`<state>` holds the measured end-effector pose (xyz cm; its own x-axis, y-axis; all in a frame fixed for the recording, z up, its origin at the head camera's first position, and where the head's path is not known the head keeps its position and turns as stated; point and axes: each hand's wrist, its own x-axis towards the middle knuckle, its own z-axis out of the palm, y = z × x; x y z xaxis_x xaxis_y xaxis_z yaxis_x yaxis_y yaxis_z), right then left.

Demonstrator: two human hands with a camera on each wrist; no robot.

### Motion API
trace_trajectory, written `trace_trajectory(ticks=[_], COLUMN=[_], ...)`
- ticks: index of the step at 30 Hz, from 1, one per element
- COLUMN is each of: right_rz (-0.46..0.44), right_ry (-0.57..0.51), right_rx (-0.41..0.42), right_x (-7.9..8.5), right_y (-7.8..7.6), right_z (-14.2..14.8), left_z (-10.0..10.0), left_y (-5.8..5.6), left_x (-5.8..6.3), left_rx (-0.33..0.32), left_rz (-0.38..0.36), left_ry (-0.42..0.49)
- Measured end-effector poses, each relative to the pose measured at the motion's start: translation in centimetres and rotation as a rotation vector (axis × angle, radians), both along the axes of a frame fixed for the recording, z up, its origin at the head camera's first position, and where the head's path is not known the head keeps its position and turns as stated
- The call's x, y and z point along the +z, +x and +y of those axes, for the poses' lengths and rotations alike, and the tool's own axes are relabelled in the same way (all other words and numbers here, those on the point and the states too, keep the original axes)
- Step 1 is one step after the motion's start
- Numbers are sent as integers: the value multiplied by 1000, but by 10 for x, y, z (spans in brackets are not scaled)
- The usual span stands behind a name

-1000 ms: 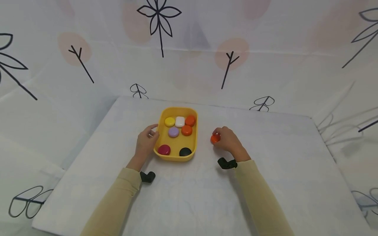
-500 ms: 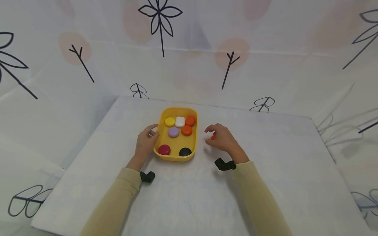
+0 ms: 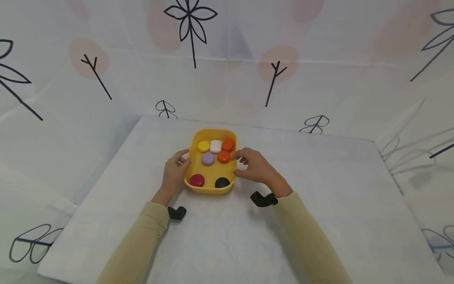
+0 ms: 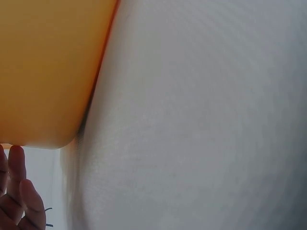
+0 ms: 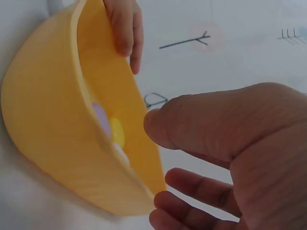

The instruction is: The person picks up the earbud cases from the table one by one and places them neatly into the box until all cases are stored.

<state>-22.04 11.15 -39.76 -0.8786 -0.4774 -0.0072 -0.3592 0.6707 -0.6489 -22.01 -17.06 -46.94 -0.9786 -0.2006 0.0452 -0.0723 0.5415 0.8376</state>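
Note:
A yellow tray (image 3: 213,192) lies on the white surface between my hands. Its several glossy rounded pieces include a yellow one (image 3: 203,146), a white one (image 3: 215,146), a lilac one (image 3: 208,159), two orange-red ones (image 3: 224,157), a crimson one (image 3: 196,180) and a black one (image 3: 222,182). My left hand (image 3: 175,169) rests its fingertips against the tray's left side; the left wrist view shows fingers (image 4: 16,163) at the tray wall. My right hand (image 3: 256,167) is at the tray's right rim, thumb and fingers spread apart. In the right wrist view nothing shows between thumb (image 5: 192,120) and fingers.
The white tabletop (image 3: 337,205) spreads around the tray. Behind it and at both sides hang white cloth walls (image 3: 227,90) with plant drawings. Black camera mounts (image 3: 264,199) stick out at both wrists.
My right hand has moved left from the loose orange-red piece to the tray's rim, its fingers opening. That piece is now out of sight. My left hand and the tray have stayed put.

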Motion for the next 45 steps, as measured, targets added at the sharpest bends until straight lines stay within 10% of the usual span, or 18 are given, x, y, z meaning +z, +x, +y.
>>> trace_trajectory(ticks=[18, 45], right_rz=[-4, -70], right_ry=[10, 332], right_rx=[233, 199], right_x=[8, -10], right_y=[10, 4], right_z=[-34, -63], left_z=[-1, 0], left_y=[-2, 1], left_x=[0, 1], left_rx=[2, -2], left_rz=[-7, 11], left_ry=[3, -1])
